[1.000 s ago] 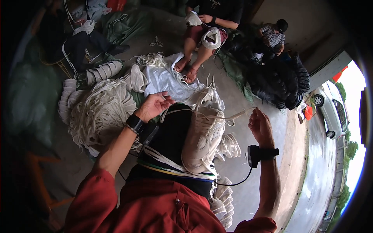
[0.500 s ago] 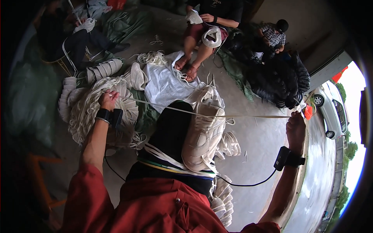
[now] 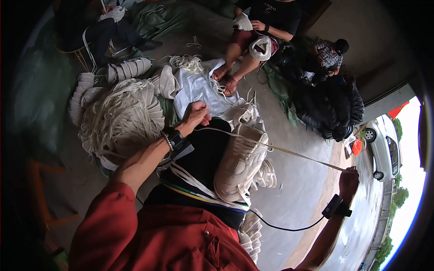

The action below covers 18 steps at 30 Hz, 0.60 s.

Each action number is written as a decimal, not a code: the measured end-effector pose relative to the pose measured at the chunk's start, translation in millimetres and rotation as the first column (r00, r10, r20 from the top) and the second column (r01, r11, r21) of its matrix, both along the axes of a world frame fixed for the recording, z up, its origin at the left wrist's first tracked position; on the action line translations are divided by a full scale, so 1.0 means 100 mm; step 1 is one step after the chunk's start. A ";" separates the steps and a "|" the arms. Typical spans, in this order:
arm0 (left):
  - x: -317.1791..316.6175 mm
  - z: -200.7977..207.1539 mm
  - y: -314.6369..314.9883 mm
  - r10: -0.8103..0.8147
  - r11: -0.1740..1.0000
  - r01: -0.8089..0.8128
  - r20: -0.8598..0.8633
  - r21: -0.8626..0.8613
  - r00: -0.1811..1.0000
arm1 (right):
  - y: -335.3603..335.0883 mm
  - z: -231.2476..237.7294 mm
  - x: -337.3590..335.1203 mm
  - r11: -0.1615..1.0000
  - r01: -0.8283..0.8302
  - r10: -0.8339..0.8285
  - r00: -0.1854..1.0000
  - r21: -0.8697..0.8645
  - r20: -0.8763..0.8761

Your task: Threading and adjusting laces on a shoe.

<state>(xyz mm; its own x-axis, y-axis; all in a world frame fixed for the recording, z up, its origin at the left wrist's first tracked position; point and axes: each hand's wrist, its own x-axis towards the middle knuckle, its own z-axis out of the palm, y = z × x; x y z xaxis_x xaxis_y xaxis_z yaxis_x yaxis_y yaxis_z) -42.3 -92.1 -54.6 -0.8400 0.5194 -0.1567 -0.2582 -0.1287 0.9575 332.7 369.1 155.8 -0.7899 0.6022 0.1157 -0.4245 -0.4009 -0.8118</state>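
A beige sneaker (image 3: pixel 238 168) rests on my black-covered thigh, its toe toward me, with lacing across its front. A pale flat shoelace (image 3: pixel 304 156) runs from the sneaker's upper part, taut, out to my right hand (image 3: pixel 348 181), which is closed on it at far right. The lace's other side curves slackly left, just below my left hand (image 3: pixel 195 115). That hand's fingers are curled above my knee; whether they grip anything is hidden. Several white laces (image 3: pixel 192 179) are bound around my thigh beside the sneaker.
A large heap of pale laces and shoe parts (image 3: pixel 124 117) lies left. Ahead is a white sheet (image 3: pixel 196 92), with a seated person (image 3: pixel 266 31) beyond it. Black shoe parts (image 3: pixel 327 106) are piled at back right. A cable (image 3: pixel 280 228) trails from my right wrist.
My left hand has come in from the left, over my knee, and the lace on that side has gone slack. My right hand has dropped lower in the view, still holding the lace.
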 end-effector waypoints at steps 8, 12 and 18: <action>0.46 0.41 0.46 -0.431 0.874 0.394 -0.080 -0.284 0.899 | 0.18 -0.66 0.73 0.976 0.158 -0.145 0.985 -0.147 0.094; 0.45 0.38 0.42 -0.426 0.881 0.393 -0.081 -0.264 0.901 | 0.14 -1.03 0.93 0.927 0.308 -0.266 0.942 -0.214 0.204; 0.47 0.38 0.47 -0.452 0.849 0.352 -0.198 -0.395 0.869 | 0.06 -1.29 0.93 0.893 0.380 -0.318 0.912 -0.242 0.257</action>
<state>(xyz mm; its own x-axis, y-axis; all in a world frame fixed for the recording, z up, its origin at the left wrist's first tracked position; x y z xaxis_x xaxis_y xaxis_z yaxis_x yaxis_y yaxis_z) 4.5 -45.5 -16.9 -0.6021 0.7781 -0.1791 0.0624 0.2695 0.9610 426.0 375.5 27.1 -0.5099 0.8258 -0.2407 -0.4154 -0.4815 -0.7718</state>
